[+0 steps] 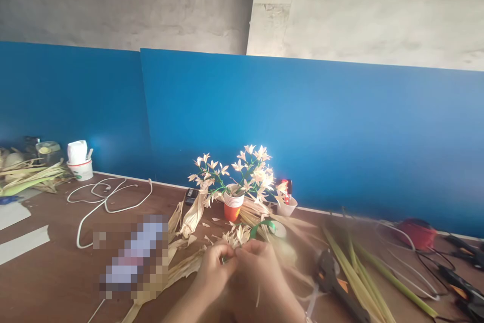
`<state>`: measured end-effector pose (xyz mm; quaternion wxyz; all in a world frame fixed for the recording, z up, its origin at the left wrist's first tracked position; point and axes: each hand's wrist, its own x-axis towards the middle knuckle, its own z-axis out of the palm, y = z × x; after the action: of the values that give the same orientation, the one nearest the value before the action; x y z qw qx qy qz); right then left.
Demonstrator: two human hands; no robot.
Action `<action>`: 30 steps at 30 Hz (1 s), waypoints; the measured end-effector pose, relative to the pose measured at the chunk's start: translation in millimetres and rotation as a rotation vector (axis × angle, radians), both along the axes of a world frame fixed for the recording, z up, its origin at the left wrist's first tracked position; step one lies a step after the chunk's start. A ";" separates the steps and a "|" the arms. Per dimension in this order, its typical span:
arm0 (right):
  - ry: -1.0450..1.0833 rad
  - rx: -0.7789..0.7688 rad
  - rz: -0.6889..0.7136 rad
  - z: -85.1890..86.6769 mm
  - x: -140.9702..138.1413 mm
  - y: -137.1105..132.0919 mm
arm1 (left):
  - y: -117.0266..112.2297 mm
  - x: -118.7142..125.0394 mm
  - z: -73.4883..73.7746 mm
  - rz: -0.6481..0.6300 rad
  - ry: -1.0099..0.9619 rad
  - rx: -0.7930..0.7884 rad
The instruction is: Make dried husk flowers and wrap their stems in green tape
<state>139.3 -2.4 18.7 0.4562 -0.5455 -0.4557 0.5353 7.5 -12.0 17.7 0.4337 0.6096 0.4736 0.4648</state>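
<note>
My left hand [216,265] and my right hand [261,262] meet at the front middle of the table, both closed in a pinch with fingertips nearly touching. A bit of green shows under the left fingers; what they hold is mostly hidden. Just beyond the fingertips is a cluster of cream husk petals [239,234]; whether it is held or lies on the table I cannot tell. Green tape [260,227] curves from a roll [279,229] behind my right hand. A red paper cup [232,208] farther back holds cream husk flowers [260,174] on green stems.
Dry corn husks [194,217] lie left of the cup. A black glue gun [336,282] and green leaf strips [353,267] lie to the right. A white cable [85,217], a blurred-out rectangular patch [134,252] and a white tub [80,169] are at left. A blue partition [302,126] stands behind.
</note>
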 end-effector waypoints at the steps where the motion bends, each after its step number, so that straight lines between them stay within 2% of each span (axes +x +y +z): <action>1: -0.007 0.013 -0.013 1.0 -1.4 -0.9 | -0.9 1.0 -1.2 0.030 0.022 0.051; 6: -0.031 0.085 -0.070 4.5 -5.4 -3.1 | -2.4 5.9 -9.1 0.133 0.074 0.222; 9: -0.042 0.147 -0.061 2.5 -4.5 -2.3 | -0.4 6.4 -14.4 0.117 0.035 0.250; 12: -0.145 0.254 -0.072 2.1 -3.7 -2.5 | 2.1 5.3 -17.6 0.113 0.011 0.247; 16: -0.237 0.370 -0.007 6.4 -3.2 -4.9 | 3.8 2.3 -15.6 0.199 0.040 0.311; 20: -0.125 0.298 0.075 11.7 1.5 -5.6 | 5.0 -1.9 -12.3 0.297 0.080 0.387; 24: -0.027 0.232 0.128 22.8 7.8 -5.4 | 8.0 -4.9 -15.9 0.274 0.080 0.400; 26: -0.030 0.216 0.104 29.6 9.8 -5.8 | 9.5 -5.5 -18.8 0.262 0.076 0.405; 30: 0.043 0.088 0.042 35.5 10.4 -7.6 | 9.9 -4.7 -19.9 0.266 0.071 0.415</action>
<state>149.8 -9.9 54.2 0.4783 -0.5036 -0.4802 0.5358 2.7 -2.1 -2.2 0.2170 0.6338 0.4592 0.5833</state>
